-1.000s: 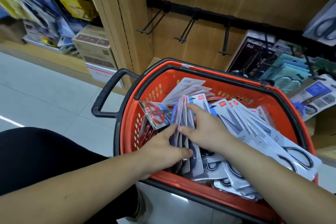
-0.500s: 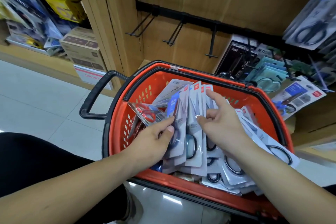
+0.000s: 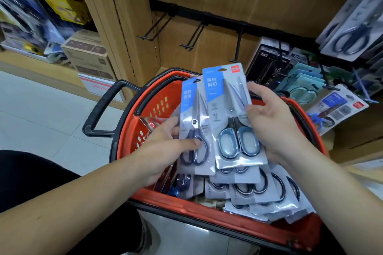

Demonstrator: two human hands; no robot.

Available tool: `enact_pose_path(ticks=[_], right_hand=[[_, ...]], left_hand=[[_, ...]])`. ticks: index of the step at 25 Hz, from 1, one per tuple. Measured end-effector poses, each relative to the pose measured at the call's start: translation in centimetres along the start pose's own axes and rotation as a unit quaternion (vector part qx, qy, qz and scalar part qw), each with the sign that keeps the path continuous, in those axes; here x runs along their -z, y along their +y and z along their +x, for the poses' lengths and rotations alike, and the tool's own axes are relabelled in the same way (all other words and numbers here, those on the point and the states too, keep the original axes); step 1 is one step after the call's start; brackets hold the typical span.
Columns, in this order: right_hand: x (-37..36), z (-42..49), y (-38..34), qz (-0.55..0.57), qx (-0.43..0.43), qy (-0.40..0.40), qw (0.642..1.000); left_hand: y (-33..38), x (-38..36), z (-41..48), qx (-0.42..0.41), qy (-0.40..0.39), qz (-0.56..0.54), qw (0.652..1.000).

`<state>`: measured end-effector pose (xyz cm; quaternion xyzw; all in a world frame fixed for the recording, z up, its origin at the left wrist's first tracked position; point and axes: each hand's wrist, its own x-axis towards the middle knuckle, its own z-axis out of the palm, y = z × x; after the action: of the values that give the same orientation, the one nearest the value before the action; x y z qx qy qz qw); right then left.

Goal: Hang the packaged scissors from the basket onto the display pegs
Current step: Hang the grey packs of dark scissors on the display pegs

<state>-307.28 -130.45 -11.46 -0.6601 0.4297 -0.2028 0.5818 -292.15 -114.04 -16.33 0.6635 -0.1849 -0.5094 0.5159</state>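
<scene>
An orange basket (image 3: 207,211) in front of me holds several packaged scissors (image 3: 259,190). My left hand (image 3: 165,149) grips a pack of dark-blue-handled scissors (image 3: 195,128), thumb across the handles. My right hand (image 3: 269,124) pinches a pack of light-blue-handled scissors (image 3: 228,114) by its right edge, raised above the basket. Three bare black display pegs (image 3: 192,37) stick out from a rail on the wooden back panel beyond the basket.
Other scissor packs hang on pegs to the right (image 3: 304,83) and upper right (image 3: 352,33). Cardboard boxes (image 3: 87,56) sit on a low shelf at left. The basket's black handle (image 3: 99,114) juts left over the tiled floor. My dark-clothed knee (image 3: 31,172) is at lower left.
Both hands have lifted packs out of the heap. The two packs now stand upright, facing me and spread apart, higher than before.
</scene>
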Motion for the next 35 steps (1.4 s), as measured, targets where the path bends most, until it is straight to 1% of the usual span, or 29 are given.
enact_pose_path(ticks=[5, 7, 9, 10, 12, 14, 16, 19, 22, 24, 26, 28, 30, 32, 35], right_hand=[[-0.2, -0.2, -0.2, 0.016, -0.001, -0.016, 1.000], [-0.1, -0.3, -0.2, 0.023, -0.004, 0.008, 1.000], [0.2, 0.0, -0.4, 0.052, -0.011, 0.033, 0.998], [0.3, 0.1, -0.6, 0.076, -0.016, 0.039, 0.996], [0.4, 0.3, -1.0, 0.128, -0.024, 0.027, 0.991], [0.1, 0.3, -1.0, 0.161, -0.030, 0.005, 0.986], [-0.7, 0.0, -0.8, 0.175, -0.033, -0.009, 0.984], [-2.3, -0.5, 0.1, 0.180, -0.025, -0.021, 0.983], [-3.7, -1.0, 1.5, 0.193, -0.040, -0.011, 0.980], [-4.5, -1.6, 2.1, 0.211, -0.046, -0.032, 0.976], [-4.7, -1.8, 2.4, 0.200, -0.041, -0.048, 0.978], [-4.2, -1.4, 2.1, 0.187, -0.025, -0.025, 0.982], [-2.8, -0.6, 1.4, 0.177, -0.004, 0.009, 0.984], [-1.3, 0.1, 0.7, 0.175, 0.006, 0.018, 0.984], [-0.6, 0.1, 0.1, 0.177, 0.021, 0.004, 0.984]], left_hand=[[0.2, -0.4, -0.2, -0.038, 0.052, -0.001, 0.998], [0.4, -0.4, -0.2, -0.056, 0.087, -0.005, 0.995], [0.7, -0.2, -0.1, -0.064, 0.098, -0.032, 0.993], [0.9, -0.1, 0.0, -0.068, 0.097, -0.058, 0.991], [1.5, 0.1, -0.1, -0.071, 0.079, -0.117, 0.987], [1.9, 0.1, -0.3, -0.079, 0.055, -0.140, 0.985], [2.0, -0.2, -0.5, -0.094, 0.035, -0.116, 0.988], [2.0, -1.1, -1.0, -0.116, 0.001, -0.035, 0.993], [1.9, -2.0, -1.5, -0.140, -0.040, -0.022, 0.989], [1.7, -2.1, -1.6, -0.169, -0.038, -0.023, 0.985], [1.6, -2.0, -1.3, -0.193, -0.032, -0.030, 0.980], [2.0, -1.4, -1.0, -0.208, 0.001, -0.032, 0.978], [2.8, -0.5, -0.7, -0.195, 0.040, -0.068, 0.978], [3.2, 0.4, -0.2, -0.177, 0.065, -0.108, 0.976], [3.3, 0.5, -0.1, -0.156, 0.060, -0.143, 0.976]])
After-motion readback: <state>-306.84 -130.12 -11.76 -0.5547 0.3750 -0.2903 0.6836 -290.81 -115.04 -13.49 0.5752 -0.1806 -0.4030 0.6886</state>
